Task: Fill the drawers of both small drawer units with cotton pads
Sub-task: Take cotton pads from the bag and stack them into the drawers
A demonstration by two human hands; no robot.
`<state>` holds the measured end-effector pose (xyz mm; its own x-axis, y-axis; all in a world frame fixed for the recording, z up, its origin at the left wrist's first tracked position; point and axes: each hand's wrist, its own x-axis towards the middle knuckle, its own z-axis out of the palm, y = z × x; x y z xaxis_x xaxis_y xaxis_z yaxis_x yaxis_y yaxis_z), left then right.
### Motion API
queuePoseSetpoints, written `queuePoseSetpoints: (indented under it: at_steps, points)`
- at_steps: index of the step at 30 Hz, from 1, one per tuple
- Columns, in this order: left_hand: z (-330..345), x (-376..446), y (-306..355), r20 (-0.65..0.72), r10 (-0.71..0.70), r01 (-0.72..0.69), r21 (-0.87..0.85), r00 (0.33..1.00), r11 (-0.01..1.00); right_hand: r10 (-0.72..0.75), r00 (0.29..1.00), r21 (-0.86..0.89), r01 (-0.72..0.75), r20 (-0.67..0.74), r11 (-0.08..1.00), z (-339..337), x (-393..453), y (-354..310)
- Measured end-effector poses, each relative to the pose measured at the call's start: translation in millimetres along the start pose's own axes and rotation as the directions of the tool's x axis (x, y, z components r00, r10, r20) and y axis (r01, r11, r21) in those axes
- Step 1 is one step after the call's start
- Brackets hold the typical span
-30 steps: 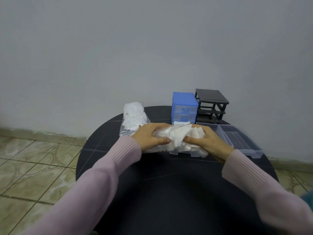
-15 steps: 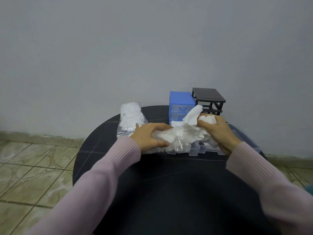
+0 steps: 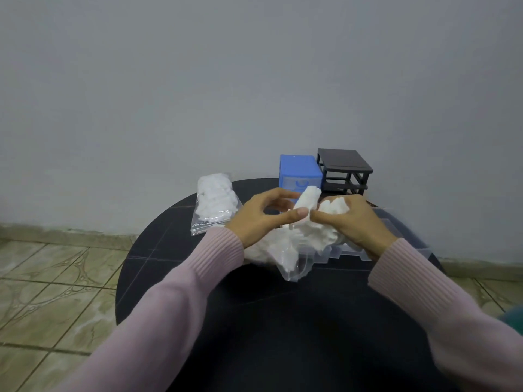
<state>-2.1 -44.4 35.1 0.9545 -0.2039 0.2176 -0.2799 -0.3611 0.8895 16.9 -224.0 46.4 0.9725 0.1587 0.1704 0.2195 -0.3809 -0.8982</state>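
A round black tabletop point(image 3: 198, 278) is seen from above, set against a grey wall. A wad of white cotton pads point(image 3: 311, 219) is held above it between two hands in pink sleeves. The pads are gripped by the right hand point(image 3: 351, 224), whose fingers are curled round the bunch. The left end of the wad is pinched by the left hand point(image 3: 263, 219) between thumb and fingers. A crumpled clear plastic bag point(image 3: 291, 258) with more pads in it is draped beneath the hands. Clear drawers point(image 3: 353, 253), pulled out, lie on the tabletop just under and beyond the right hand; whether they are already filled cannot be told. Behind the hands stand a blue drawer unit point(image 3: 300, 171) and a black drawer unit point(image 3: 343, 171), the latter seen as a bare frame. A second bag of cotton pads point(image 3: 215, 202) rests to the left. The pads are judged to be very light, soft and compressible, and easily shed; a loose handful is best gathered whole from the sides and pressed gently.
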Motion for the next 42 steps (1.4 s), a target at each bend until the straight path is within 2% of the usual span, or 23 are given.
queuePoseSetpoints:
  at_steps: [3, 8, 12, 15, 19, 23, 29, 33, 38, 42]
  points:
    - [4, 3, 2, -0.076, 0.043, -0.048, -0.059, 0.996, 0.997, -0.027, 0.999, -0.019, 0.027, 0.025, 0.999, 4, -2, -3]
    - [7, 7, 0, -0.183, 0.02, -0.062, -0.227, 0.983, 0.972, -0.014, 1.0, 0.082, 0.012, 0.017, 0.997, 5, -1, 1]
    - [12, 11, 0, -0.189, -0.003, -0.055, -0.297, 0.982, 0.953, -0.003, 1.0, 0.193, 0.001, 0.012, 0.981, 9, 2, 3]
    - [13, 13, 3, -0.176, -0.015, -0.05, -0.356, 0.984, 0.933, 0.0, 0.998, 0.232, 0.013, -0.058, 0.973, 11, 5, 7]
    - [18, 14, 3, -0.12, 0.043, -0.076, -0.289, 0.992, 0.954, -0.005, 0.991, 0.263, 0.041, -0.135, 0.964, 10, 8, 9]
    - [19, 21, -1, -0.212, 0.062, -0.112, -0.231, 0.975, 0.966, -0.059, 0.996, 0.284, 0.077, -0.073, 0.956, 11, 8, 10]
    - [22, 24, 5, -0.212, -0.061, -0.026, -0.383, 0.975, 0.923, -0.051, 0.999, 0.421, 0.043, 0.008, 0.906, 6, 5, 9]
    - [21, 25, 3, -0.289, -0.106, -0.008, -0.367, 0.951, 0.93, -0.02, 0.999, 0.402, 0.002, 0.042, 0.916, 3, 6, 9]
    - [15, 27, 4, -0.371, -0.102, -0.071, -0.424, 0.923, 0.903, 0.016, 0.997, 0.407, -0.043, 0.07, 0.912, 6, 8, 10]
    - [8, 29, -3, -0.518, -0.157, -0.097, -0.429, 0.841, 0.898, 0.046, 0.998, 0.435, -0.062, 0.046, 0.898, 7, 9, 7]
